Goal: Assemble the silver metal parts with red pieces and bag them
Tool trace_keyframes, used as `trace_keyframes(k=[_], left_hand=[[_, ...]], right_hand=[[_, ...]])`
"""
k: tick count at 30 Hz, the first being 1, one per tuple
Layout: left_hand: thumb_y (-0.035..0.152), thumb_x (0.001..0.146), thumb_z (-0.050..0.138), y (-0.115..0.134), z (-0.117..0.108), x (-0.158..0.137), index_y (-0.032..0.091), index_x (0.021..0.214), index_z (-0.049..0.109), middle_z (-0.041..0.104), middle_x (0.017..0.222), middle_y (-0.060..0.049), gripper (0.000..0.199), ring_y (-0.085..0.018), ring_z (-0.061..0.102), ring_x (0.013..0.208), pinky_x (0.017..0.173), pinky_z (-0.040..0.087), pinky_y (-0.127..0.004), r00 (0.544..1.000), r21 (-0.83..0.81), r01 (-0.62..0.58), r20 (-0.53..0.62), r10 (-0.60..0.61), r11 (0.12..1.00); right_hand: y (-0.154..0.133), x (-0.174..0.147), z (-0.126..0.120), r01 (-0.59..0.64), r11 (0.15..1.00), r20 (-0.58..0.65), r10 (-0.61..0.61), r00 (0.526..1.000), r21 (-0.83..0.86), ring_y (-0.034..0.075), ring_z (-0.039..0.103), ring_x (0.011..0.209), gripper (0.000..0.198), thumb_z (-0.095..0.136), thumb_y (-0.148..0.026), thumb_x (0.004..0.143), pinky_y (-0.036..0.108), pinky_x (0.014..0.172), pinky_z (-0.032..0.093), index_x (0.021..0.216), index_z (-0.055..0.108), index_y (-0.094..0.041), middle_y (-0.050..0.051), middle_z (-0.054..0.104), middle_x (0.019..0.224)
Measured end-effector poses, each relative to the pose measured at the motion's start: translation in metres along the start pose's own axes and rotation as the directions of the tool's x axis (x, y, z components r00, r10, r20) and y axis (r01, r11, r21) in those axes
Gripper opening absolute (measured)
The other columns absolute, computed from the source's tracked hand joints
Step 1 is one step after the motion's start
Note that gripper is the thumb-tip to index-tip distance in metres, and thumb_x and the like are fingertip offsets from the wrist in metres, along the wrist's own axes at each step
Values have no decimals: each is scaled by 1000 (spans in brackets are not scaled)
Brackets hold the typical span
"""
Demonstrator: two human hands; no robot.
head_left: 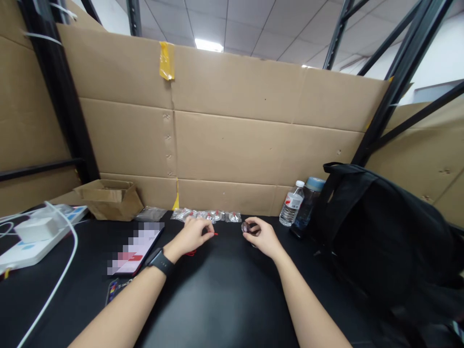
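My left hand point(194, 234), with a dark watch point(162, 262) on its wrist, pinches a thin red cord point(215, 234) above the black table. More red cord point(191, 253) shows below that hand. Between the thumb and fingers of my right hand point(264, 237) is a small, round, dark, shiny piece point(245, 227); its exact kind I cannot make out. The two hands are apart. Behind them lies a row of small clear plastic packets point(217, 215) with round things and bits of red inside.
To the left lie a phone point(139, 249), a white power strip point(21, 256) with cables and an open cardboard box point(112, 200). At right stand a water bottle point(292, 205), a blue-lidded bottle point(310, 203) and a black backpack point(377, 241). A cardboard wall point(232, 145) closes the back.
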State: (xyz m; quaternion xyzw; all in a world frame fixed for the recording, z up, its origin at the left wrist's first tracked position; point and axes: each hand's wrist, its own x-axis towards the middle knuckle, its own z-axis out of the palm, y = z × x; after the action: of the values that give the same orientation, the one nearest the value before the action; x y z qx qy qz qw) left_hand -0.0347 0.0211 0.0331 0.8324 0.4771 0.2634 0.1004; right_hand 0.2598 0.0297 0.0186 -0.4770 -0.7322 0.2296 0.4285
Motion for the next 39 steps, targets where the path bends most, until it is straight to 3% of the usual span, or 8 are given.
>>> trace_keyframes(k=[6,8,11,15,21,32,39], left_hand=[[38,86,69,21,17,1,24,81,73,76,97,-3,15,-25,65,100,100,38,-43,984,-114,75,-153,-92,991],[38,87,68,24,18,1,26,90,76,77,98,-4,15,-26,65,102,99,39,-45,975,-149,99,-181,-125,984],[39,88,67,27,20,-1,30,96,79,78,100,-4,17,-29,62,109,101,38,-50,971,-130,121,-193,-144,984],[41,91,64,31,25,-8,34,92,80,77,103,-4,17,-31,59,112,98,37,-51,962,-80,114,-240,-131,990],[41,93,61,33,39,-19,37,89,78,76,103,-3,18,-30,59,111,90,40,-48,943,-107,153,-283,-178,982],[38,92,62,31,33,-21,38,88,78,75,99,-4,17,-30,58,108,84,37,-47,962,27,62,-267,-52,998],[23,89,59,34,33,-24,30,89,77,62,128,-7,20,-32,50,124,92,40,-47,922,101,13,-387,27,995]], right_hand=[[-25,-13,53,41,909,-36,-29,999,415,19,71,90,38,74,-30,78,27,69,55,113,60,-23,8,68,113],[-29,-16,68,72,892,-60,-50,997,447,20,72,91,36,72,-28,80,27,68,56,113,58,-24,8,67,115],[-30,-17,80,176,918,-126,-140,982,356,21,71,95,38,68,-22,82,31,73,57,118,57,-25,8,67,115],[-32,-20,81,273,925,-118,-250,961,264,24,68,100,46,67,-16,80,35,79,57,122,54,-28,8,65,114],[-38,-32,76,280,915,-87,-266,960,290,25,65,106,51,68,-15,79,35,79,58,124,55,-33,7,62,121],[-39,-33,69,284,917,-83,-272,959,280,25,65,101,49,72,-14,75,35,78,57,119,59,-33,6,63,120],[-45,-31,68,265,922,-66,-257,964,283,22,68,96,47,68,-12,76,30,75,56,119,59,-26,7,66,114]])
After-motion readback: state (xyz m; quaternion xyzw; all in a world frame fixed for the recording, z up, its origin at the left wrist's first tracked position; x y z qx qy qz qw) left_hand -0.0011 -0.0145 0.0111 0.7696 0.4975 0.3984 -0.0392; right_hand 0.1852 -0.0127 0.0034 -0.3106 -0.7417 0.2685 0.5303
